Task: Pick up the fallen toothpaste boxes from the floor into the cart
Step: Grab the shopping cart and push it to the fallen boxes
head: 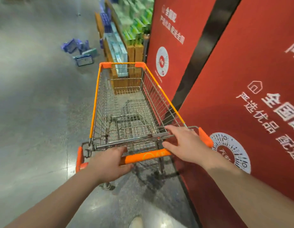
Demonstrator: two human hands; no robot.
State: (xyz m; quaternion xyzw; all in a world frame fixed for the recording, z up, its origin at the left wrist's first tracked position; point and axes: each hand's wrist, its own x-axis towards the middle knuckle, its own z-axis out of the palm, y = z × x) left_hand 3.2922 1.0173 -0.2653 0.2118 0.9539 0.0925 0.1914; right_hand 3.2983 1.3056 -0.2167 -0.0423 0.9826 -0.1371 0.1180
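A wire shopping cart [95, 102] with orange rims stands in front of me, its basket holding nothing. My left hand [108, 163] is wrapped around the left part of the orange handle bar [146, 157]. My right hand [184, 143] rests over the right part of the handle with its fingers spread toward the basket. Several fallen toothpaste boxes [78, 48], blue and teal, lie scattered on the floor ahead and to the left of the cart's front.
A red wall panel [241, 79] with white lettering runs close along the cart's right side. Low wooden shelves [116, 46] stacked with boxed goods stand just beyond the cart's front. Grey polished floor [36, 112] stretches to the left.
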